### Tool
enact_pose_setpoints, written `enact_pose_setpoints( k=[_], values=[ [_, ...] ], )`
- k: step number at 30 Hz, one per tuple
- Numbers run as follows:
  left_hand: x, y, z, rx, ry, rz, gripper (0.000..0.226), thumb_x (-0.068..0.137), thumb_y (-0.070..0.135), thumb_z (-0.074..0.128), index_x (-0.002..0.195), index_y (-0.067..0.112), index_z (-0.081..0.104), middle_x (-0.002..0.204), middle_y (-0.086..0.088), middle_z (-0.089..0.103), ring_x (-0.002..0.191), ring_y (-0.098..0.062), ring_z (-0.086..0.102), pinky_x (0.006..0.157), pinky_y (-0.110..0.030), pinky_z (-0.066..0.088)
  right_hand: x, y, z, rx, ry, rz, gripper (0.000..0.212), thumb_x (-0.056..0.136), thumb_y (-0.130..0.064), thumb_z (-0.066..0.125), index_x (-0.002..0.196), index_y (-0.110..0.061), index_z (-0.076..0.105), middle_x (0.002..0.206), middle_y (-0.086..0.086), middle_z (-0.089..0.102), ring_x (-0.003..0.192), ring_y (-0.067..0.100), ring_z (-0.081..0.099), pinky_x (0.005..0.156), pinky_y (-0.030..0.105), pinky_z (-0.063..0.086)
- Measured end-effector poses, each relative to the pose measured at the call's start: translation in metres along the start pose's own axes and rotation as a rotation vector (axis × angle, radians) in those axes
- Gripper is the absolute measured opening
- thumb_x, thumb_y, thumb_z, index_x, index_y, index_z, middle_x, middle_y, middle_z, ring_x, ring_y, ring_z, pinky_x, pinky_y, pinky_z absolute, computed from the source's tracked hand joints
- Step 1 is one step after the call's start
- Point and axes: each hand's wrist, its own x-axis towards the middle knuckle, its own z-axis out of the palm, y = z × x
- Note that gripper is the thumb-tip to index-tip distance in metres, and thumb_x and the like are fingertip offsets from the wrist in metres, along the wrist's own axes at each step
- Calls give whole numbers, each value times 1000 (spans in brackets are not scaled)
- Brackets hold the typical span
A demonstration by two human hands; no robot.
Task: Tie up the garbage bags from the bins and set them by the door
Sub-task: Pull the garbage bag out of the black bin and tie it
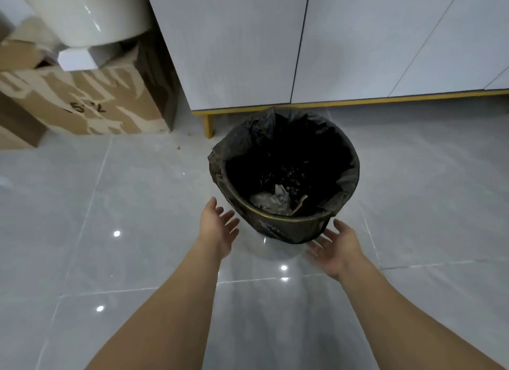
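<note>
Bin (286,226), floor, before cupboard (248,52): black bag (217,163) folded over rim, untied. Left hand (219,229), right hand (334,248): fingers spread, empty, flanking bin, likely to free bag.

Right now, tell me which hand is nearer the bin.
Left, narrowly. The left hand is open beside the bin, fingertips just short of its near-left rim. The right hand is open below the near-right side, under the bag's overhang.

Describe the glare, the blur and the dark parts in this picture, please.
Head view: small bright lamp glints on the glossy floor tiles; the bin's black bag is too dark inside to read; the cardboard box is motion-blurred; wide-angle bending at the edges.
</note>
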Motion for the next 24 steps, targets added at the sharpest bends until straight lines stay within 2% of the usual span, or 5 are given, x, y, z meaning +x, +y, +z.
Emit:
enact_pose_setpoints(
  k=[4, 8, 12, 16, 24],
  values=[
    [-4, -2, 0, -38, -44, 24, 53, 97, 48, 41, 134, 11, 43, 114, -8, 63, 103, -28, 63, 105, -48, 41, -5, 2, -7, 60, -71, 3, 51, 96, -44, 41, 132, -9, 48, 125, 14, 60, 111, 32, 59, 100, 49, 40],
    [-17, 3, 4, -4, -62, 42, 45, 94, 44, 46, 124, 10, 53, 101, -4, 64, 92, -25, 64, 87, -41, 49, -20, -9, -2, 76, -116, -26, 44, 95, -43, 46, 120, -9, 55, 115, 11, 65, 103, 28, 62, 93, 41, 47],
    [-43, 16, 12, 35, -97, 31, 18, 91, 29, 48, 89, 15, 59, 73, 1, 56, 67, -16, 57, 69, -31, 46, -47, -23, 8, 13, -116, -58, 27, 95, -33, 49, 102, -10, 61, 91, 6, 67, 81, 21, 62, 73, 31, 49],
    [-75, 31, 25, 89, -57, 13, 29, 90, 13, 44, 62, 16, 46, 46, 3, 37, 46, -13, 41, 60, -28, 44, -83, -33, 20, -45, -64, -63, 25, 98, -19, 45, 83, -6, 59, 78, 8, 62, 66, 18, 57, 44, 23, 49],
    [-119, 49, 33, 184, -28, 7, 19, 89, 16, 43, 71, 15, 46, 54, 2, 38, 48, -15, 39, 60, -29, 44, -110, -49, 32, -175, 99, -153, 23, 99, -8, 40, 78, -8, 51, 69, 9, 52, 56, 16, 45, 31, 14, 40]
  ],
)
